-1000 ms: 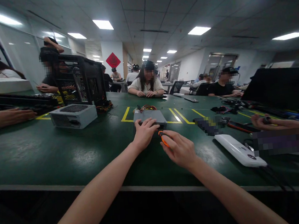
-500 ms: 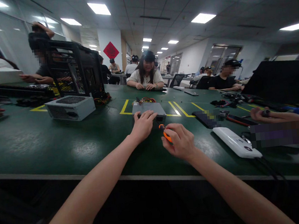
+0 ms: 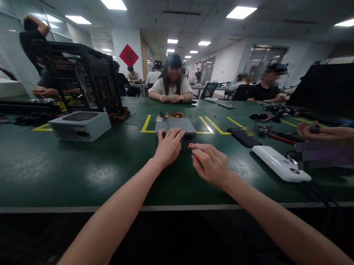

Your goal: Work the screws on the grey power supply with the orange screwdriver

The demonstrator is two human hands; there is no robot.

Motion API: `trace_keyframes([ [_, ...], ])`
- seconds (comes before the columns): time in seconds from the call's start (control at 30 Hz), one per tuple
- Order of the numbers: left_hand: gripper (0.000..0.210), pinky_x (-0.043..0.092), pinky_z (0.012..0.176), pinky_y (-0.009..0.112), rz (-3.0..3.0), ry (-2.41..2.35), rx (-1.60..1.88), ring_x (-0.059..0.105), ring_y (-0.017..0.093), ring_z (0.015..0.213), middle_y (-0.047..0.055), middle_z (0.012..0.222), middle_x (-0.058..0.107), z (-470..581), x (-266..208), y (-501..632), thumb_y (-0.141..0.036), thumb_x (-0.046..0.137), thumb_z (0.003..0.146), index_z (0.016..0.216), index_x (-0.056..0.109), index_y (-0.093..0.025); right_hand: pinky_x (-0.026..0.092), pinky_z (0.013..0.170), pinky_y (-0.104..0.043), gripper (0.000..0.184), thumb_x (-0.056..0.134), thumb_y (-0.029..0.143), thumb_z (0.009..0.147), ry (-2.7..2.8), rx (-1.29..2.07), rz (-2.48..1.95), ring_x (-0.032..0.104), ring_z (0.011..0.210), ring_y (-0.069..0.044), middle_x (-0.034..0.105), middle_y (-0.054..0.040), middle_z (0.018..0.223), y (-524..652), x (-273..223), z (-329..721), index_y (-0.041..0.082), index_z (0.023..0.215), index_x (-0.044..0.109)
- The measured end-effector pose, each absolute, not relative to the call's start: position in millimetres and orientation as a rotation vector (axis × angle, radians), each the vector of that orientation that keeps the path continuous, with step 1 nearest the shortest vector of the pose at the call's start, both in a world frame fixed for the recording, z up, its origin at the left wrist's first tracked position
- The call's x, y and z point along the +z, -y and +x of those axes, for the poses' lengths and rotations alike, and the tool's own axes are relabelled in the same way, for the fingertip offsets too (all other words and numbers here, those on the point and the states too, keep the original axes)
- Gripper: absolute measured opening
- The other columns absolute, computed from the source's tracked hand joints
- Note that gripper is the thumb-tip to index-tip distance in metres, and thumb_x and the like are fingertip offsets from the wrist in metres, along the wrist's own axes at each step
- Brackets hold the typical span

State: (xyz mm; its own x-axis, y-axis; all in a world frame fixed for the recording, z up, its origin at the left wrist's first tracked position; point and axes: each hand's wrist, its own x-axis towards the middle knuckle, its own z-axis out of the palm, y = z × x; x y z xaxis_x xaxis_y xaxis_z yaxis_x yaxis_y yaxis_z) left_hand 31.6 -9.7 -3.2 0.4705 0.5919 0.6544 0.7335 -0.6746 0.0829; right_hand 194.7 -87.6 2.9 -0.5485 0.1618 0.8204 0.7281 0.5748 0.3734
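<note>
1. Since earlier, the black computer case (image 3: 104, 75) is drifting left in our view, behind-left of our grey power supply (image 3: 179, 125).
2. That power supply is showing nothing removed; most work is seemingly remaining.
3. Our left hand (image 3: 169, 147) is lying open across its near edge.
4. Our right hand (image 3: 211, 163) is gripping an orange tool (image 3: 191, 145) beside its near-right corner.

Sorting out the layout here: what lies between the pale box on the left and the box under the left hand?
In the head view, green tabletop with a yellow tape corner beside the second box, and wires farther back.
</note>
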Motion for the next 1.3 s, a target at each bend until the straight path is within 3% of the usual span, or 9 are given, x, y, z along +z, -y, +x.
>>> trace_keyframes([
  [0.1,0.045,0.016,0.105,0.048,-2.502,1.15,-1.005,0.037,0.021,0.126,0.009,0.133,0.047,31.9,-4.1,9.3,-0.014,0.038,0.083,0.127,0.044,-0.023,0.048,0.07,-0.027,0.018,0.053,0.018,0.081,1.985,-0.95,-0.755,0.059,0.082,-0.016,0.064,-0.007,0.091,87.4,3.7,195.6,0.019,0.098,0.047],
  [0.27,0.043,0.015,0.105,0.048,-2.502,1.127,-1.034,0.037,0.021,0.126,0.008,0.132,0.048,31.7,-5.7,8.4,-0.016,0.039,0.084,0.127,0.043,-0.022,0.047,0.072,-0.029,0.022,0.052,0.017,0.08,2.014,-0.997,-0.752,0.059,0.088,-0.018,0.063,-0.0091,0.098,87.5,3.1,196.3,0.019,0.1,0.045],
  [0.43,0.044,0.015,0.105,0.047,-2.511,1.149,-1.012,0.036,0.022,0.126,0.009,0.133,0.047,31.4,-4.8,8.8,-0.015,0.04,0.083,0.127,0.043,-0.022,0.044,0.065,-0.025,0.017,0.055,0.021,0.082,1.949,-1.03,-0.82,0.058,0.073,-0.014,0.065,-0.0044,0.085,87.7,5.1,197.6,0.019,0.096,0.046],
  [0.6,0.045,0.015,0.106,0.047,-2.507,1.135,-1.013,0.036,0.022,0.127,0.009,0.133,0.046,31.3,-5.1,9.4,-0.014,0.039,0.084,0.128,0.042,-0.022,0.045,0.075,-0.031,0.019,0.051,0.017,0.081,2.008,-1.058,-0.82,0.057,0.09,-0.019,0.061,-0.0102,0.1,90.0,2.6,193.0,0.019,0.098,0.045],
  [0.77,0.045,0.014,0.106,0.048,-2.491,1.151,-1.009,0.036,0.022,0.126,0.009,0.133,0.047,32.2,-5.5,9.5,-0.014,0.04,0.083,0.127,0.042,-0.022,0.042,0.067,-0.025,0.014,0.054,0.021,0.083,1.976,-1.096,-0.857,0.057,0.074,-0.013,0.064,-0.0047,0.088,90.3,2.3,195.0,0.02,0.096,0.049],
  [0.97,0.045,0.014,0.107,0.048,-2.474,1.153,-1.01,0.036,0.021,0.126,0.009,0.132,0.047,33.3,-6.3,9.5,-0.013,0.039,0.083,0.127,0.042,-0.021,0.043,0.079,-0.031,0.016,0.048,0.015,0.083,2.124,-1.112,-0.873,0.054,0.098,-0.02,0.06,-0.0122,0.105,101.1,1.0,191.6,0.018,0.097,0.053],
  [1.07,0.045,0.013,0.107,0.048,-2.471,1.15,-1.017,0.036,0.021,0.126,0.009,0.132,0.047,33.7,-6.8,9.2,-0.013,0.039,0.082,0.126,0.043,-0.021,0.042,0.074,-0.028,0.018,0.046,0.015,0.085,2.199,-1.149,-0.948,0.056,0.086,-0.016,0.062,-0.0094,0.103,109.3,2.5,184.4,0.019,0.101,0.054],
  [1.17,0.045,0.013,0.107,0.048,-2.474,1.151,-1.009,0.035,0.021,0.127,0.009,0.133,0.046,33.4,-7.0,9.4,-0.013,0.039,0.083,0.127,0.042,-0.021,0.04,0.064,-0.027,0.017,0.045,0.027,0.088,2.176,-1.103,-1.161,0.055,0.071,-0.014,0.062,-0.0074,0.095,117.7,8.6,174.2,0.019,0.099,0.055],
  [1.3,0.045,0.013,0.107,0.049,-2.483,1.142,-0.997,0.035,0.022,0.127,0.01,0.134,0.045,31.8,-6.4,10.7,-0.013,0.037,0.084,0.128,0.041,-0.021,0.042,0.07,-0.03,0.022,0.044,0.026,0.086,2.124,-0.99,-1.364,0.055,0.086,-0.021,0.056,-0.0133,0.106,126.3,16.7,158.6,0.016,0.104,0.053],
])
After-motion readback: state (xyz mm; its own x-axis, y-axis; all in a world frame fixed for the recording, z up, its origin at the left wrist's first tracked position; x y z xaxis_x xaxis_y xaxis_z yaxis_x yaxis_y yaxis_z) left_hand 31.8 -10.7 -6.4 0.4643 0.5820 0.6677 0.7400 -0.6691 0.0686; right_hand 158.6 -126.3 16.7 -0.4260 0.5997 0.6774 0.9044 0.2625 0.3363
